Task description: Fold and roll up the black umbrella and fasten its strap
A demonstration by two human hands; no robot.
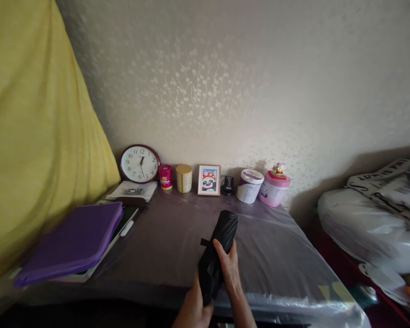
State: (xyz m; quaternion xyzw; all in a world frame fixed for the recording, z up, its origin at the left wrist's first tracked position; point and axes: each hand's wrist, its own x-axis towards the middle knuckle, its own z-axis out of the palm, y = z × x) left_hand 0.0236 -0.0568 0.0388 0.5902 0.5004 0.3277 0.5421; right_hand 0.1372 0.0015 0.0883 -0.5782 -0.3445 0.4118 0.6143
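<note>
A folded black umbrella [222,230] is held slantwise over the near part of the table, its rounded end pointing away from me. My right hand [229,264] is closed round its middle from the right, thumb lying along the top. Lower down, my left hand [194,305] grips the near end from the left, with its fingers partly hidden by the fabric. A short black strap [204,242] sticks out on the umbrella's left side.
A plastic-covered table [164,255] stands against the wall. Along its back are a clock [140,164], a pink can [165,176], a yellow tin [184,178], a framed panda picture [209,180] and tubs [250,187]. Purple folder [71,237] at left; plastic bags [369,223] at right.
</note>
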